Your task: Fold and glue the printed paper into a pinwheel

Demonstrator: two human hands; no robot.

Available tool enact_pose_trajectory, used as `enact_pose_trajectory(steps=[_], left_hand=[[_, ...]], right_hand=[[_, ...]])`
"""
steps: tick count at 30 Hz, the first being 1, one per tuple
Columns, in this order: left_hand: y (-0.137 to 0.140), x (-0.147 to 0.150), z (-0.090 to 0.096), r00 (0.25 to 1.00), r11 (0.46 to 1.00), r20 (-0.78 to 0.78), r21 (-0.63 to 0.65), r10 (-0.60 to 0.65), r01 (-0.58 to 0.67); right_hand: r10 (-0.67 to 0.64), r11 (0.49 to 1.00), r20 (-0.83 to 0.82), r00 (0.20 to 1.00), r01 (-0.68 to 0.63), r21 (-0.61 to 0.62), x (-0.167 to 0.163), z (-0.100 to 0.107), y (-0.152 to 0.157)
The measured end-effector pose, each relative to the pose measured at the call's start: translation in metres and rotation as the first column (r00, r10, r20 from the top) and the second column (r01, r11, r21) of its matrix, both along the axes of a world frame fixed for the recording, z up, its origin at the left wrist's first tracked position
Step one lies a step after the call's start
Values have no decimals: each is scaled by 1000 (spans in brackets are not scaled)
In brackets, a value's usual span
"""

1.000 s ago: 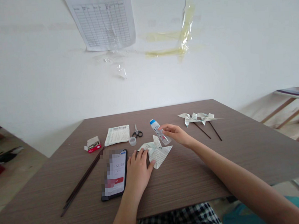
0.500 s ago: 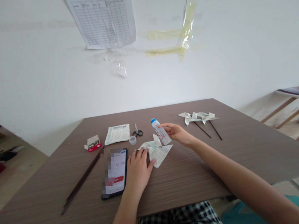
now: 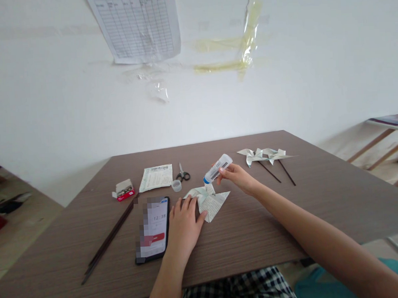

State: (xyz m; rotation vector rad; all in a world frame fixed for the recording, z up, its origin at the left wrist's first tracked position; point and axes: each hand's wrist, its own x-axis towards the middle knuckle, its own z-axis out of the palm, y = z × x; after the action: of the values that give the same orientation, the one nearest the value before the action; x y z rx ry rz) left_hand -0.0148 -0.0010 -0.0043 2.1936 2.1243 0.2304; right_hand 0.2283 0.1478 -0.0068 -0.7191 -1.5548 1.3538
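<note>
Brown table (image 3: 256,221), white wall (image 3: 66,98) | your right hand (image 3: 236,177) pinches the bottle (image 3: 220,166), now upended | your left hand (image 3: 184,223) spreads against pinwheel (image 3: 212,205)

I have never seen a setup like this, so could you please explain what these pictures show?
There is no machine here: a person works with two bare hands, seen by one camera worn on the head, looking forward and down. The left hand rests on the table, fingers at the edge of a folded paper pinwheel. The right hand holds a clear bottle, its blue tip angled down over the pinwheel; whether it touches is hard to tell.

To the left lie a phone, dark sticks and an open red-and-white box. Farther back are folded printed paper, scissors and a small clear cup. Two pinwheels on sticks lie at right.
</note>
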Motion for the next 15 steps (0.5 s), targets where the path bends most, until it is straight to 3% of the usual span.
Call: enact_pose_trajectory(steps=[15], left_hand=[[0, 2, 2, 1000, 1000, -21, -20, 11, -11]], right_hand=[[-180, 984, 146, 973, 176, 40, -12, 2, -5]])
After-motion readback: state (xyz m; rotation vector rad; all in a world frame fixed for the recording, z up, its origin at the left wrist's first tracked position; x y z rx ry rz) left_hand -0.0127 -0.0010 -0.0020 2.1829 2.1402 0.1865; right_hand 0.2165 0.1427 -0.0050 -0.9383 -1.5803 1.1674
